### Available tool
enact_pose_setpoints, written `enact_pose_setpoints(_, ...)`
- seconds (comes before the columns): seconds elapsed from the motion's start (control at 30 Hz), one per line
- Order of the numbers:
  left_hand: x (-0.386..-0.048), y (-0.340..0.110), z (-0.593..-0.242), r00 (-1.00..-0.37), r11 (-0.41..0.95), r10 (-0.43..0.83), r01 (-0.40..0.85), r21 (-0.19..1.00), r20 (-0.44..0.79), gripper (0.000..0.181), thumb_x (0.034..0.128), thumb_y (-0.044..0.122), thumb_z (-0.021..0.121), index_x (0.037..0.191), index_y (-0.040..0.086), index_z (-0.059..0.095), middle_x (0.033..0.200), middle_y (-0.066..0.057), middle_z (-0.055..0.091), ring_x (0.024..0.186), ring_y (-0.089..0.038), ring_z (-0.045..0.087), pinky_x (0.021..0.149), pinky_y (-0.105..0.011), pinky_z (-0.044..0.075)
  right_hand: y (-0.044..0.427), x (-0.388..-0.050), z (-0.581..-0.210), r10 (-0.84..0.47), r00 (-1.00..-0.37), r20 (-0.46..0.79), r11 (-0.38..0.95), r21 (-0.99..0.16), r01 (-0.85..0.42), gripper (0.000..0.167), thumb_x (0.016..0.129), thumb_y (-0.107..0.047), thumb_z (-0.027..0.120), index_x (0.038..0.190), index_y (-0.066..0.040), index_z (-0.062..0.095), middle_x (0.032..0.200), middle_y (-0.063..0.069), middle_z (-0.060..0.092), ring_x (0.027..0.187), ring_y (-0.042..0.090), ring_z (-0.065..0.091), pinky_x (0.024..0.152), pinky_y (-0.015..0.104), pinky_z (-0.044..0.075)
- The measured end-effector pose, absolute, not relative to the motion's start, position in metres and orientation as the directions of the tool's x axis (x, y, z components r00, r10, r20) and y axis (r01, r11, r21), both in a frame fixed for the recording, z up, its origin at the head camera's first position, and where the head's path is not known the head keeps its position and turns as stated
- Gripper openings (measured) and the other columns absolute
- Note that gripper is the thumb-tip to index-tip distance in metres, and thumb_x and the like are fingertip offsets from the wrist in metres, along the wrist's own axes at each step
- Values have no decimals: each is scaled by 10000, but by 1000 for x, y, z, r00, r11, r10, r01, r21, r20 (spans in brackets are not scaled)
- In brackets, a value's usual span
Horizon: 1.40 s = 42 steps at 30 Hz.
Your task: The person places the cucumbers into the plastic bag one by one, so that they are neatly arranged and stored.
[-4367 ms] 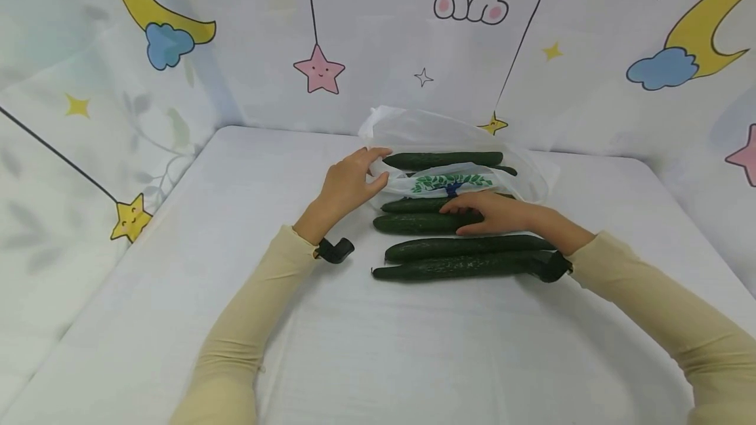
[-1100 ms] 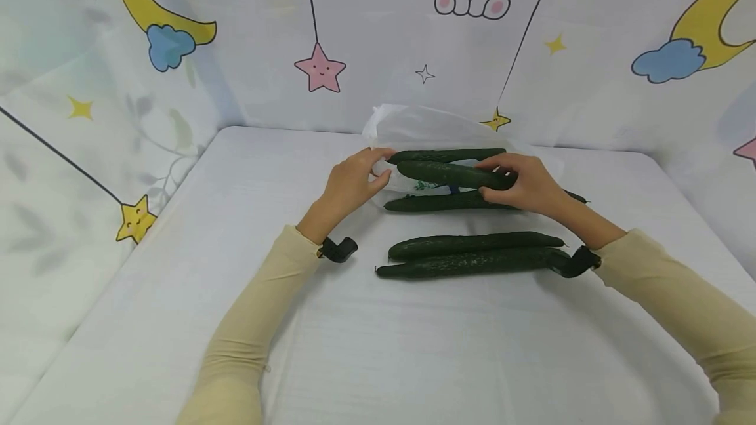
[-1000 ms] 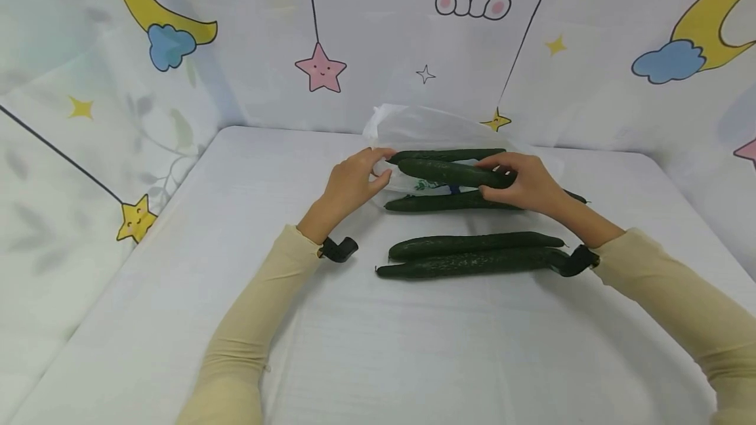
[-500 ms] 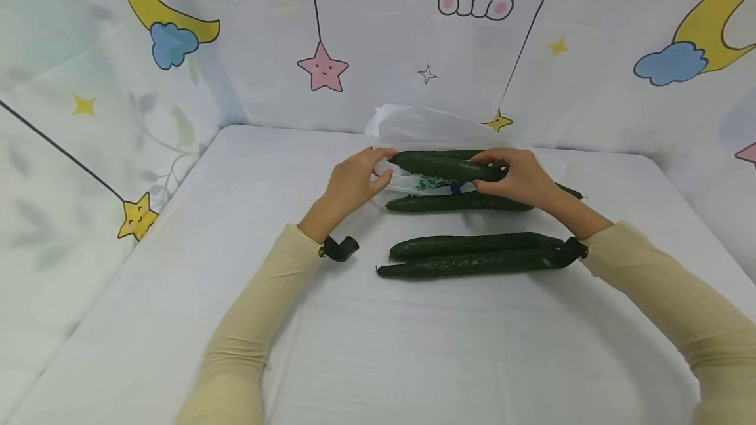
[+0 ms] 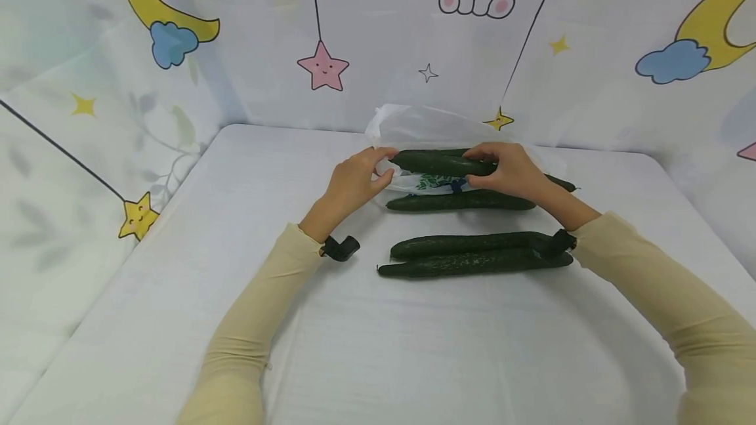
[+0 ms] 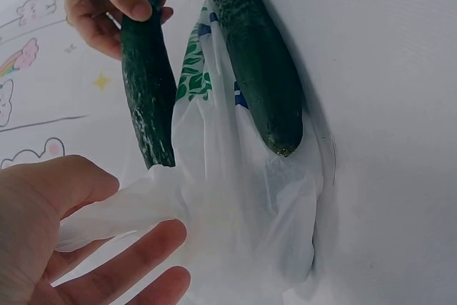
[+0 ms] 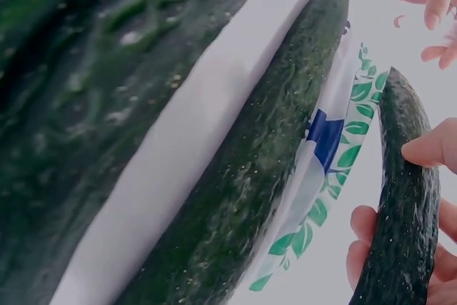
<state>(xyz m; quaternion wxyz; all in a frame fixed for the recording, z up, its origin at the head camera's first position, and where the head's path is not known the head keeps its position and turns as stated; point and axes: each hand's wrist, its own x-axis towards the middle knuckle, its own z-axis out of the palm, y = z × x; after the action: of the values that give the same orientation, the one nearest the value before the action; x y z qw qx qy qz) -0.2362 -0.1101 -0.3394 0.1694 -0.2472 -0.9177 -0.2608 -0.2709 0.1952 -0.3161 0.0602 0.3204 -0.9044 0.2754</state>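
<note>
My right hand [image 5: 506, 168] grips a green cucumber [image 5: 434, 163] over the white plastic bag [image 5: 422, 124], thumb on the near side and fingers on the far side. In the right wrist view that cucumber [image 7: 408, 198] lies between thumb and fingers. At the bag's left edge my left hand [image 5: 352, 182] holds the thin plastic, its fingers curved round it, as the left wrist view shows with the hand [image 6: 86, 241] at the bag [image 6: 228, 198]. Behind the held cucumber another is partly hidden. A further cucumber [image 5: 461, 201] lies at the bag's near side, over its printed part.
Two cucumbers [image 5: 478, 244] [image 5: 472, 263] lie side by side nearer to me on the white table [image 5: 449, 353], below my right wrist. A patterned cloth [image 5: 378, 38] hangs behind the table. Black wrist devices [image 5: 340, 248] sit on both wrists.
My right hand has moved left and slightly away from me with the cucumber, which now overlaps the one behind. Earlier that hand was lower, over cucumbers on the table. My left hand has barely moved.
</note>
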Motion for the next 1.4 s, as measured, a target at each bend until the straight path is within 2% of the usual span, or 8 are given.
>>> enact_pose_setpoints(0.2, -236, -110, -339, -821, 739, 366, 543, 400, 438, 361, 950, 178, 609, 1305, 111, 616, 1128, -79, 694, 776, -190, 662, 517, -309, 463, 190, -275, -315, -529, -803, 275, 661, -460, -593, 376, 808, -97, 762, 1159, 7, 678, 1166, 197, 662, 1049, 367, 618, 900, 529, 480)
enact_pose_setpoints(0.4, -236, -109, -339, -820, 736, 369, 545, 401, 436, 355, 953, 176, 608, 1301, 107, 619, 1127, -84, 695, 771, -196, 659, 520, -311, 464, 185, -280, -316, -551, -790, 269, 656, -444, -610, 388, 796, -91, 773, 1154, 21, 673, 1171, 202, 660, 1070, 369, 612, 925, 515, 476)
enact_pose_setpoints(0.83, -235, -109, -335, -824, 743, 366, 538, 397, 433, 353, 951, 185, 611, 1296, 115, 624, 1099, -63, 700, 749, -186, 647, 511, -297, 450, 178, -290, -318, -557, -797, 232, 691, -403, -600, 408, 811, -128, 765, 1180, 16, 664, 1182, 199, 655, 1068, 358, 605, 915, 509, 471)
enact_pose_setpoints(1.13, -235, -109, -335, -818, 742, 365, 544, 392, 445, 350, 946, 183, 619, 1289, 111, 632, 1100, -64, 702, 757, -190, 654, 503, -295, 448, 170, -296, -319, -538, -818, 203, 702, -430, -568, 402, 816, -137, 766, 1180, 0, 665, 1192, 184, 653, 1074, 345, 597, 919, 499, 469)
enact_pose_setpoints(1.4, -235, -110, -335, -819, 731, 366, 546, 408, 441, 348, 948, 178, 614, 1287, 102, 630, 1101, -80, 701, 810, -230, 682, 513, -309, 460, 164, -302, -323, -529, -832, 167, 708, -454, -541, 411, 844, -154, 738, 1211, 5, 644, 1209, 210, 635, 1088, 390, 580, 887, 526, 477)
